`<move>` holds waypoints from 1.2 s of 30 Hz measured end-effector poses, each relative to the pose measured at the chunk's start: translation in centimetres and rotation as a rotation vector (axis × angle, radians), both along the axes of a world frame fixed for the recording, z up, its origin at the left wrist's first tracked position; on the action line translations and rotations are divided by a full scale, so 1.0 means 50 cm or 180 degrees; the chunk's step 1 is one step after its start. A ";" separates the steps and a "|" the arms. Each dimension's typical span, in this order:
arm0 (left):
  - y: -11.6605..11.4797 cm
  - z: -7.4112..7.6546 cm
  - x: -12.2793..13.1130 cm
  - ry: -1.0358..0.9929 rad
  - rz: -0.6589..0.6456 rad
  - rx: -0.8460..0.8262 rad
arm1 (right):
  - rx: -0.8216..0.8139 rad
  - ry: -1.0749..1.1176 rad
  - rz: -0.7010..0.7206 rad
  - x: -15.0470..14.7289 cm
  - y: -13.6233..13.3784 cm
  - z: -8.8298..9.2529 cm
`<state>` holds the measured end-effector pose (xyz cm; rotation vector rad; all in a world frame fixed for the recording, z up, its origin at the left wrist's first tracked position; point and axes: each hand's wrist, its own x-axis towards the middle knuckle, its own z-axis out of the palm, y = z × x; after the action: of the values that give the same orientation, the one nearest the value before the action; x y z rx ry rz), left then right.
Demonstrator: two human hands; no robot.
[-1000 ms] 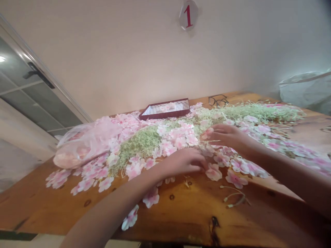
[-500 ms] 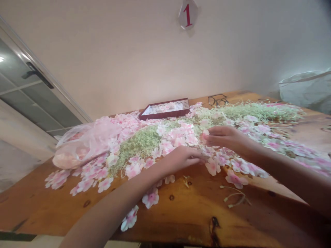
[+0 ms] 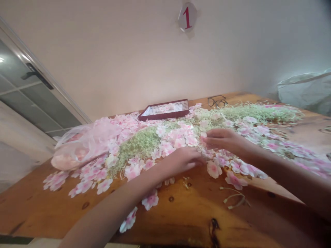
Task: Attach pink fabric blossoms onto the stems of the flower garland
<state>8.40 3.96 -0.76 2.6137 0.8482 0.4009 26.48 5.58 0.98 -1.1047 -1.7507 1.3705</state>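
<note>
Over the middle of the wooden table, my right hand (image 3: 219, 139) pinches a pale pink artificial flower (image 3: 203, 138) at its fingertips. Just left of it and a little lower is my left hand (image 3: 184, 159), its fingers bent together; what they hold, if anything, is hidden. Loose pink and white artificial flowers (image 3: 181, 134) lie heaped beyond both hands. Below my fingers one flower (image 3: 214, 169) lies face up on the wood, with a deeper pink flower (image 3: 236, 180) to its right.
Pale green stems (image 3: 143, 139) form a pile at left, with another stem pile (image 3: 261, 112) at back right. A clear plastic bag (image 3: 80, 144) rests at left. Behind are a dark red box (image 3: 165, 109) and eyeglasses (image 3: 217, 102). Loose stems (image 3: 236, 198) lie near the front.
Both hands stay nearly in place, with small finger movements. The flower below my fingers now shows more of its face. The view has shifted slightly.
</note>
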 end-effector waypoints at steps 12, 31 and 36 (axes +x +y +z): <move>-0.006 0.028 0.005 -0.1469 0.1263 -0.0652 | 0.0461 -0.0415 0.0296 0.010 -0.018 0.028; -0.005 0.033 0.006 -0.2332 0.1366 -0.1703 | 0.0535 -0.0270 0.0620 0.002 -0.013 0.020; -0.008 0.034 0.008 -0.2410 0.1326 -0.1880 | 0.0230 -0.0244 0.0699 -0.002 -0.020 0.021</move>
<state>8.82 3.56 0.92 1.5477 1.0135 0.9896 26.36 4.60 2.01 -0.9597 -2.0102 1.3964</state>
